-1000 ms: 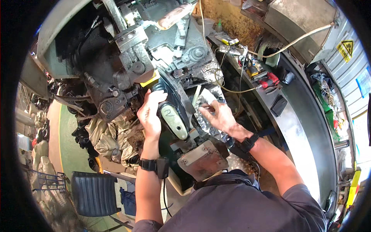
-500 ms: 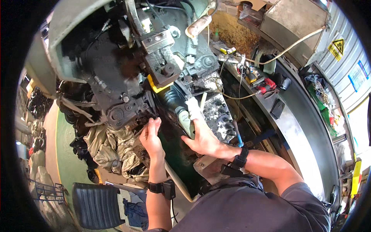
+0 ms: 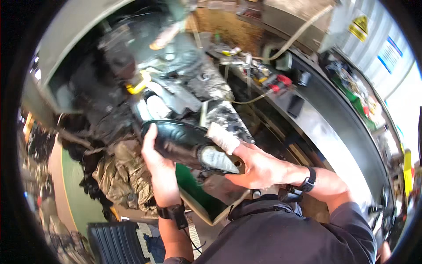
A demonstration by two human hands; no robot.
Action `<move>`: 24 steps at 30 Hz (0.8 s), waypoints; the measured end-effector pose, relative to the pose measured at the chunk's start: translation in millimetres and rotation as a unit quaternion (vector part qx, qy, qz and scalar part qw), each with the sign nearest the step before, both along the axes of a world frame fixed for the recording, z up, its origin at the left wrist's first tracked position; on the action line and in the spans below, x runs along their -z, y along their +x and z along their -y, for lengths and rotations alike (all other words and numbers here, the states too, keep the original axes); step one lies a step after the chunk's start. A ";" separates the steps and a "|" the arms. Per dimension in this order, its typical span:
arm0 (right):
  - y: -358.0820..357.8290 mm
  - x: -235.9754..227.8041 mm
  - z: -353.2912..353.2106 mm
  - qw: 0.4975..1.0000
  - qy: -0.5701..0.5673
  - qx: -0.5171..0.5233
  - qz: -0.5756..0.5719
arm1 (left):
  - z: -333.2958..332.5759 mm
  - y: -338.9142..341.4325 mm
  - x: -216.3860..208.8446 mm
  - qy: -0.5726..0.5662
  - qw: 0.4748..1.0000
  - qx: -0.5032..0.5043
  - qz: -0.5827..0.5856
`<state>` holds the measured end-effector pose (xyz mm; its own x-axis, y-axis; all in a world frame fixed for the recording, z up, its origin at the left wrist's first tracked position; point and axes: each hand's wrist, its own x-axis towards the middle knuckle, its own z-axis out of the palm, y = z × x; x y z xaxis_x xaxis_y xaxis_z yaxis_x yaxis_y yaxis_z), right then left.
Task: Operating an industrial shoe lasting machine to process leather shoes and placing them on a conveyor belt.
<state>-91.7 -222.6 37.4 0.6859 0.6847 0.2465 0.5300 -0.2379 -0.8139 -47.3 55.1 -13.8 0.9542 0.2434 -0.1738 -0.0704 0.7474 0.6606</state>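
Both hands hold a black, glossy shoe upper, with a pale grey-green pointed part at the end near the right hand. My left hand grips its left end, the thumb up along the side. Closed round the other end is my right hand, with white wrapping on a finger. Just beyond the shoe stands a dark, greasy machine with a yellow bracket. Motion blurs the machine's details.
A green-lined open bin lies below the hands. Crumpled khaki material is heaped at left, above a black chair. On the right, a metal bench bears a red tool and a dark phone-like slab.
The black shoe upper has come away from the machine toward me, now between both hands. My left hand has closed on its left end. The whole view has shifted.
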 end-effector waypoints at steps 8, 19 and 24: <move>-21.7 -0.2 95.8 0.982 0.166 0.060 0.071 | 105.8 23.1 -24.8 0.017 0.988 0.151 0.017; -44.0 53.4 232.8 0.869 0.220 0.431 0.106 | 324.2 52.3 8.8 0.115 0.972 0.202 -0.028; -49.0 97.4 339.9 0.785 0.348 0.510 -0.037 | 447.9 74.8 63.9 0.124 0.941 0.291 -0.122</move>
<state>-140.7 -562.5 -60.0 0.8198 -0.5143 0.2516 0.2981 0.0083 -0.9545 27.5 -392.7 -77.7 0.8777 -0.2460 -0.4112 0.4791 0.4332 0.7635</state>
